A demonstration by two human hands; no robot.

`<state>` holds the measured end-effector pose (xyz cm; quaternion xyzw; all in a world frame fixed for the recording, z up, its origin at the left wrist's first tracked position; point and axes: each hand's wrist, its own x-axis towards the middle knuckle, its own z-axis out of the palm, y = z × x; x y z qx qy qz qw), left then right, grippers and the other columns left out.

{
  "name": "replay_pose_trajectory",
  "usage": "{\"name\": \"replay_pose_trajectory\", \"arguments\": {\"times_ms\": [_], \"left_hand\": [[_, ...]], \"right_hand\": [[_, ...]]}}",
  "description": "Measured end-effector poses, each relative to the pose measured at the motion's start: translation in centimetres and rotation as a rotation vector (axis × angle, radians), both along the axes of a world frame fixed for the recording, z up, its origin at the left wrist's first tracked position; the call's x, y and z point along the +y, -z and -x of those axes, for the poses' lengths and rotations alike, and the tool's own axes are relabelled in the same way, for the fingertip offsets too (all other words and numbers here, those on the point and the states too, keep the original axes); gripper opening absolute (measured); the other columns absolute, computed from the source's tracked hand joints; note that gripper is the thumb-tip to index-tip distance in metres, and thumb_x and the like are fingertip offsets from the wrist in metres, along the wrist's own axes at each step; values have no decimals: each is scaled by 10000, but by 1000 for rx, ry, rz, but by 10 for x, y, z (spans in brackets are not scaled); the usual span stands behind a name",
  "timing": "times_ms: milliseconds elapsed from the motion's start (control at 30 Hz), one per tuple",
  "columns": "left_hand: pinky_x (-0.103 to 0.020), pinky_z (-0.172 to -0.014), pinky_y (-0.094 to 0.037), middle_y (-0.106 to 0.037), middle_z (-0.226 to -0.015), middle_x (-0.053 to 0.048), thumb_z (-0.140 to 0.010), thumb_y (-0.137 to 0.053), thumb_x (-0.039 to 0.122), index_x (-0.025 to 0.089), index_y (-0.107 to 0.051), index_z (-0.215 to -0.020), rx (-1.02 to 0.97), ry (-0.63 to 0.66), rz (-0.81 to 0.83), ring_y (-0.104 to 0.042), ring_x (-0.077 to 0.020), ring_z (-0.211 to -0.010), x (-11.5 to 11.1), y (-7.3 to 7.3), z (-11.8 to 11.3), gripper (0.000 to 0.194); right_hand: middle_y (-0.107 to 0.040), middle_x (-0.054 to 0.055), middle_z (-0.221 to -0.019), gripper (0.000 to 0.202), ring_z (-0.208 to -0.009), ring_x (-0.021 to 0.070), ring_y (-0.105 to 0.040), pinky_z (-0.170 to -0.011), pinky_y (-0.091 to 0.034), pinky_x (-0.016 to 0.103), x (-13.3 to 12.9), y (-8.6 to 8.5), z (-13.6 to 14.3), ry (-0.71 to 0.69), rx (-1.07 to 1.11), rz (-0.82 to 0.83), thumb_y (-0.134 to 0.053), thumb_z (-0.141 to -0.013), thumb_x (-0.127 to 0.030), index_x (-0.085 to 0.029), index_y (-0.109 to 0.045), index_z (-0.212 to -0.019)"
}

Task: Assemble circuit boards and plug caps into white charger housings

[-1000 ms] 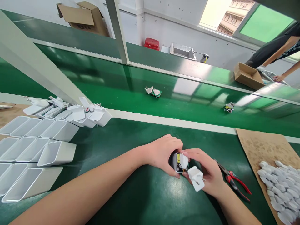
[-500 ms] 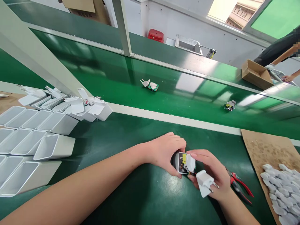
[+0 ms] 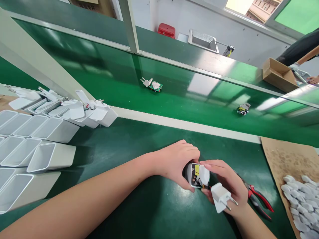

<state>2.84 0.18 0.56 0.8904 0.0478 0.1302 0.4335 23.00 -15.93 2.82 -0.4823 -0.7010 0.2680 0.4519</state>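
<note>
Note case (image 3: 189,175), clasped over tabletop (image 3: 159,212), short of its far edge, by left hand (image 3: 178,162), pointing lengthwise from that palm toward right hand (image 3: 231,184); note board (image 3: 201,175), at its open end, pinched by the latter's nearer fingers.

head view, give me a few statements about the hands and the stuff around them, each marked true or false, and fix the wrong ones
The left hand grips a white housing. True.
The white plug by the right hand has two pins. True.
The right hand holds the pliers. False: the pliers lie on the table beside it.
White pieces lie on brown cardboard. True.
The green circuit board lies on the cardboard. False: the green circuit board lies beyond the white rail.
</note>
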Motion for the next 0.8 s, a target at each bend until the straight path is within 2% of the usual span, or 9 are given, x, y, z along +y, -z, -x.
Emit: {"name": "replay_pose_trajectory", "arguments": {"times_ms": [233, 367, 433, 567, 633, 700, 800], "left_hand": [[-380, -850, -394, -678, -920, 16, -627, -935, 599, 231, -569, -975, 30, 3, 24, -637, -229, -869, 1, -3, 1, 625], [-376, -848, -389, -668, -918, 11, -614, -931, 538, 234, -566, -991, 30, -5, -2, -636, -238, -878, 0, -3, 1, 606], [-377, -845, -385, -668, -907, 15, -619, -926, 529, 235, -566, -974, 35, -1, 4, -630, -234, -868, 0, -4, 1, 584], [-376, -837, -381, -668, -907, 25, -652, -917, 572, 234, -561, -945, 41, -2, 17, -624, -213, -854, 1, -4, 1, 572], [-374, -830, -384, -664, -902, 23, -654, -916, 605, 232, -551, -943, 43, -3, 13, -624, -212, -844, 1, -4, 1, 596], [-374, -831, -390, -656, -888, 22, -655, -911, 631, 232, -538, -944, 44, -7, 6, -623, -213, -833, 0, -4, 1, 618], [-372, -842, -396, -645, -881, 25, -652, -907, 651, 232, -527, -944, 33, -14, -3, -629, -217, -842, 0, -5, 0, 636]], "right_hand": [[-693, 128, -1128, 495, -1005, 304, -705, -800, -617, 450, -2, 11, -1, 95, 58, 9, -868, -873, -380, -257, -652, -1301], [-712, 147, -1184, 497, -1023, 309, -732, -818, -635, 457, -3, 11, 3, 74, 52, -38, -907, -853, -400, -256, -636, -1244], [-743, 129, -1120, 439, -955, 288, -747, -771, -639, 433, -4, 9, 5, 81, 109, -16, -892, -875, -394, -269, -622, -1197], [-726, 43, -895, 274, -786, 214, -722, -658, -618, 333, -3, 5, 8, 240, 270, 17, -847, -923, -337, -275, -612, -1049], [-703, 27, -850, 198, -731, 183, -693, -613, -598, 288, -1, 4, 10, 334, 296, 78, -820, -945, -321, -259, -648, -1022], [-734, 49, -916, 154, -695, 167, -674, -549, -576, 263, 0, 5, 12, 386, 306, 193, -792, -966, -336, -247, -694, -1044], [-776, 95, -1138, 196, -599, 131, -626, -415, -511, 240, 2, 7, 13, 376, 370, 355, -774, -976, -384, -242, -725, -1102]]}}
